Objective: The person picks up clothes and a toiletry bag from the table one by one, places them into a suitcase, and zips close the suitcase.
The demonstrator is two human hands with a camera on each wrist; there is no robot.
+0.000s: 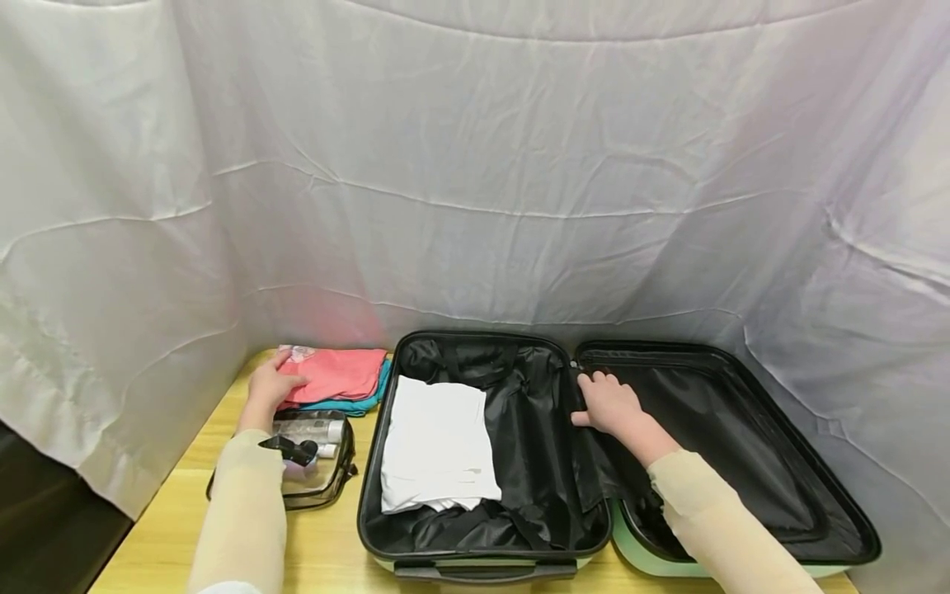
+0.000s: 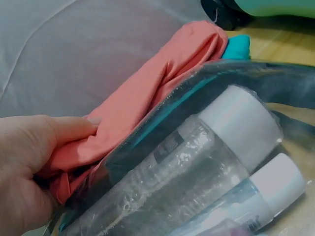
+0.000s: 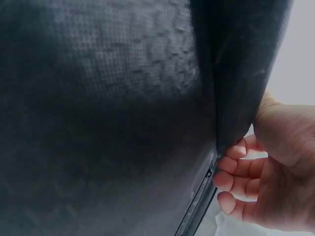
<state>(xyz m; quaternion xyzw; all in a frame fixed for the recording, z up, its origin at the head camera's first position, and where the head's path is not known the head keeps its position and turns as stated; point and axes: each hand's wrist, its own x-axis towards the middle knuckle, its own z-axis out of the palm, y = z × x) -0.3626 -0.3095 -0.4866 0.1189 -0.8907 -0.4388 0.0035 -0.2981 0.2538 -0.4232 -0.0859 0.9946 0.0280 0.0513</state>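
At the back left, my left hand [image 1: 270,388] grips the left edge of a folded coral garment [image 1: 341,373], its thumb on top in the left wrist view. The other fingers are hidden there. A teal garment [image 1: 364,406] lies underneath. My right hand [image 3: 285,172] pinches the edge of a black fabric divider [image 3: 123,137] at the middle of the open suitcase [image 1: 365,495]; its thumb is behind the cloth. Folded white clothing [image 1: 438,441] fills the left part of the suitcase's left half.
A clear toiletry bag [image 1: 319,498] with black trim holds bottles with white caps [image 2: 241,128], under my left forearm. The suitcase's right half [image 1: 742,445] lies spread open on the wooden table [image 1: 178,495]. Pale curtains [image 1: 519,165] hang behind and at both sides.
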